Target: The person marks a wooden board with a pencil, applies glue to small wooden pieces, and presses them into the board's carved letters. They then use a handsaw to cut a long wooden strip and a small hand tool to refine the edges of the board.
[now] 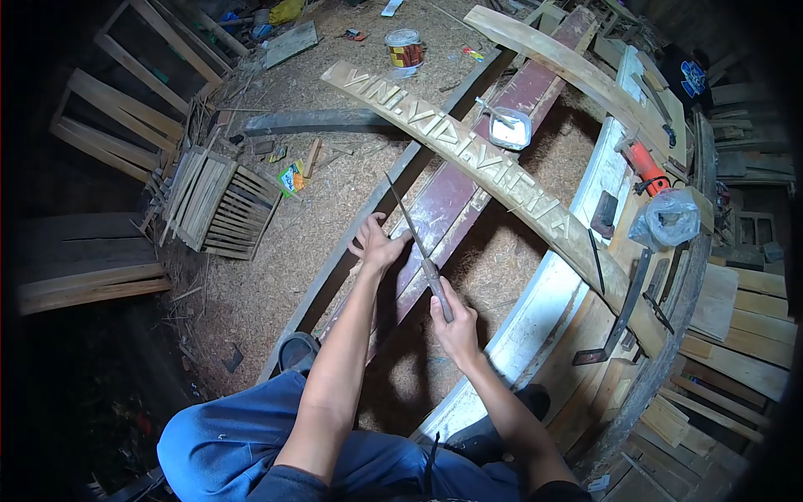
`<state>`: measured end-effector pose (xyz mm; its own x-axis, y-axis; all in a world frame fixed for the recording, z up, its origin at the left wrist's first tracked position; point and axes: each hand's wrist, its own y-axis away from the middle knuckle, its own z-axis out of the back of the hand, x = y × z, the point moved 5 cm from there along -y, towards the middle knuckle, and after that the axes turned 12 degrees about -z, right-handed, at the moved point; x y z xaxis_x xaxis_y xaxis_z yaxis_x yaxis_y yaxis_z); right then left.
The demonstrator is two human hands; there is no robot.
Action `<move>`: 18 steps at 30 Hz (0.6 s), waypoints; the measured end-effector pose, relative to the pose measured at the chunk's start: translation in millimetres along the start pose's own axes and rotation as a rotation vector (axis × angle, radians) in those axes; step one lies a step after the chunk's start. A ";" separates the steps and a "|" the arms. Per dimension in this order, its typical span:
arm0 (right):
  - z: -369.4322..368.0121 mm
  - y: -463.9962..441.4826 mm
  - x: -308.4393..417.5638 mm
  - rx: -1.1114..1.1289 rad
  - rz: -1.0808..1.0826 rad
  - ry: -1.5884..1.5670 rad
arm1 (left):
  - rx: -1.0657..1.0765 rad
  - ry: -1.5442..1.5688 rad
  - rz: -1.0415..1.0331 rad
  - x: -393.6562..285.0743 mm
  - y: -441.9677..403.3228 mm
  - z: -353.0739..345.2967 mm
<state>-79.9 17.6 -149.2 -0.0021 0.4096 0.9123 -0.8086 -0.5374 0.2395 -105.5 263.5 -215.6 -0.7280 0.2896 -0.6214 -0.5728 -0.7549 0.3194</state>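
Out over the maroon plank (443, 201), the right hand (456, 326) has its fingers wrapped round the handle of a long pointed file-like tool (432, 274), blade angled up and away. Left hand (381, 247) is right by the blade, fingers loosely bent, nothing visible in them; can't tell if it's touching the plank. Past the tool, a carved board (493, 178) with raised letters lies crosswise, so it kinda blocks the way to the white tub (508, 130) just behind. Right side's pretty cluttered: orange power tool (646, 165), clear plastic bag (669, 219), L-shaped metal bar (623, 314). Slatted crate (213, 201) off left, paint can (405, 52) farther out.
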 end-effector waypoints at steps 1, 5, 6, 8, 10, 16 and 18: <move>1.8 1.6 1.7 0.003 -0.003 0.006 | 0.001 -0.001 0.000 1.0 0.1 0.0; 5.3 -2.9 0.5 0.004 -0.007 0.029 | 0.011 -0.002 0.003 -2.3 -1.5 1.0; 3.7 -5.5 1.3 0.006 -0.006 0.031 | 0.020 -0.011 0.013 -2.7 -0.8 1.3; 1.2 -9.2 6.4 -0.031 0.048 -0.018 | 0.021 -0.006 0.003 -5.0 1.7 1.8; 4.5 -3.5 4.8 -0.022 0.036 0.014 | 0.014 -0.007 -0.007 -2.3 1.2 2.1; -2.3 -11.5 15.6 0.008 -0.012 0.064 | 0.013 -0.032 -0.019 -10.5 5.7 7.8; -8.6 -14.5 17.0 -0.008 0.022 0.003 | 0.170 0.072 0.030 -13.0 7.5 12.0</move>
<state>-73.3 38.7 -140.0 -0.0217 0.4003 0.9161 -0.8133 -0.5400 0.2167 -104.8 261.1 -196.5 -0.7205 0.2214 -0.6572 -0.6111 -0.6506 0.4509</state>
